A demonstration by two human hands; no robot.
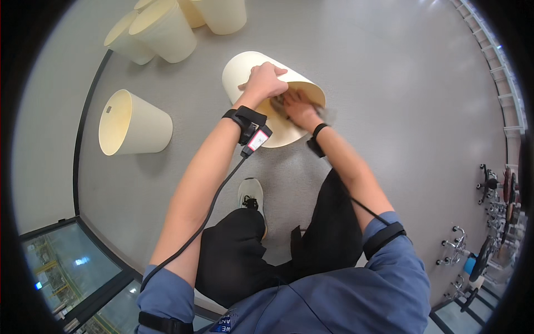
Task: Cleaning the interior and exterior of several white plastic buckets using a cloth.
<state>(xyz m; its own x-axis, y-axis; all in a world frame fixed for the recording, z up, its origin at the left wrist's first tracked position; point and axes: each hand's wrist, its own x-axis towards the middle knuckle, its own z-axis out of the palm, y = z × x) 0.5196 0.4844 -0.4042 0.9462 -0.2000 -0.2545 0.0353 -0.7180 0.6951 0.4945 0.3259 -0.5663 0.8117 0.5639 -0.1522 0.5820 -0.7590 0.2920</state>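
A cream plastic bin [240, 71] lies tilted on its side on the grey floor in front of me, its mouth facing towards me and to the right. Over the upper outside wall of this bin rests my left hand [265, 79], fingers spread, near the rim. My right hand [299, 106] reaches inside the mouth with a blurred greyish cloth [278, 104] under its fingers, against the inner wall. Part of the cloth trails out past the rim. Both wrists carry black straps, with a cable at the left one.
Another cream bin [150, 125] lies on its side at the left. Several cream bins [171, 35] stand at the top left beside the wall. Wheeled chair bases [457, 246] are at the right edge, and dark-framed glass panels [79, 246] at the lower left.
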